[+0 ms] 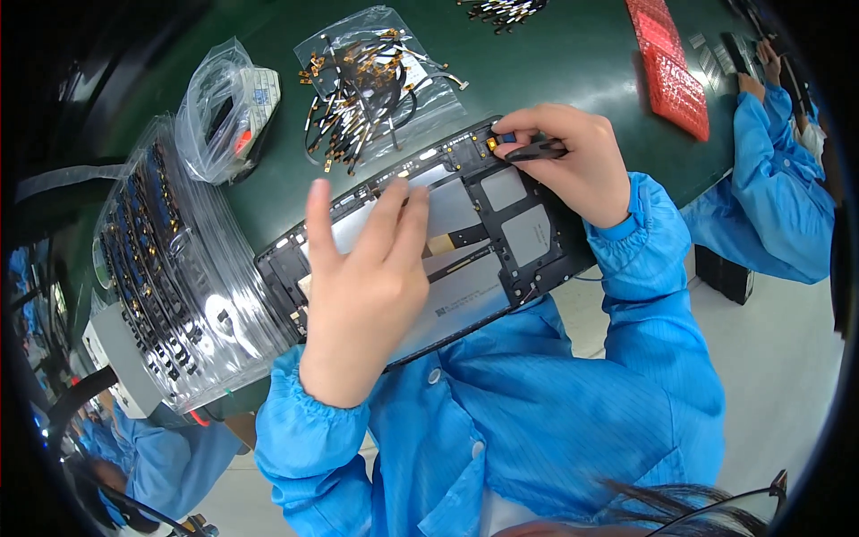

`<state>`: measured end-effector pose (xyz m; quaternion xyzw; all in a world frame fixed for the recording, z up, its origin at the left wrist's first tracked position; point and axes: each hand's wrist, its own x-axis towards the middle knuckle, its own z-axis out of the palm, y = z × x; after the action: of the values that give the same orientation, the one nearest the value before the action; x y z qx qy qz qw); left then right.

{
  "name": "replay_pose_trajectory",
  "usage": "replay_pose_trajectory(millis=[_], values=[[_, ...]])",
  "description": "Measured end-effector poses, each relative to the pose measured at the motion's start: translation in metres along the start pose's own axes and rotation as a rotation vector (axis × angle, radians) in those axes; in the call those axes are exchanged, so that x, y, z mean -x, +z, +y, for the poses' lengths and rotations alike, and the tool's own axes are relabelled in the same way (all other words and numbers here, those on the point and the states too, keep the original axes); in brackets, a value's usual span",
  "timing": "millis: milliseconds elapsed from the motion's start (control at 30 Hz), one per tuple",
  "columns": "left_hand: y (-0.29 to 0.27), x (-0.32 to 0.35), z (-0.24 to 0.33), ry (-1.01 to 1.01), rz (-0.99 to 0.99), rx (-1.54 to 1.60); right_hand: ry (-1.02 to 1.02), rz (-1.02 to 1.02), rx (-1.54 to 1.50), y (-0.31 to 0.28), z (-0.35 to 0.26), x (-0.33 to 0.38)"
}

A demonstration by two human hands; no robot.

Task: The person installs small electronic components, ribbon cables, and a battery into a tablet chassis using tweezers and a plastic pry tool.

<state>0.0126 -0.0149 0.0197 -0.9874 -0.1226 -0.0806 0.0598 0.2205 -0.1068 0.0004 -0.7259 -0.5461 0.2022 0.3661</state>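
An opened tablet (483, 233) with a black frame and silver battery panels lies at the edge of the green table (555, 63), back side up. My left hand (362, 286) rests flat on its silver panel, fingers spread and thumb raised. My right hand (568, 161) pinches black tweezers (537, 150) at the tablet's upper corner, their tip beside a small gold part and a blue tab (506, 138). A brown flex strip (456, 240) crosses the middle of the tablet.
A clear bag of gold-tipped black flex cables (371, 85) lies behind the tablet. Another clear bag (224, 112) and a plastic-wrapped tray of parts (170, 268) sit to the left. Red trays (667, 67) lie far right, beside a co-worker's blue sleeve (778, 179).
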Motion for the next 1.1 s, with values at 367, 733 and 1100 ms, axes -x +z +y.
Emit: replay_pose_trajectory(millis=[367, 733, 1100], values=[[-0.017, -0.019, 0.007, 0.238, -0.223, -0.223, -0.044, 0.038, 0.072, -0.002, 0.000, -0.003], [-0.012, 0.035, 0.004, -0.424, -0.083, 0.136, -0.401, 0.072, 0.281, -0.009, -0.040, -0.013], [0.003, 0.120, 0.051, -0.250, -0.163, 1.946, -0.588, -0.277, 0.518, 0.042, -0.045, -0.029]])
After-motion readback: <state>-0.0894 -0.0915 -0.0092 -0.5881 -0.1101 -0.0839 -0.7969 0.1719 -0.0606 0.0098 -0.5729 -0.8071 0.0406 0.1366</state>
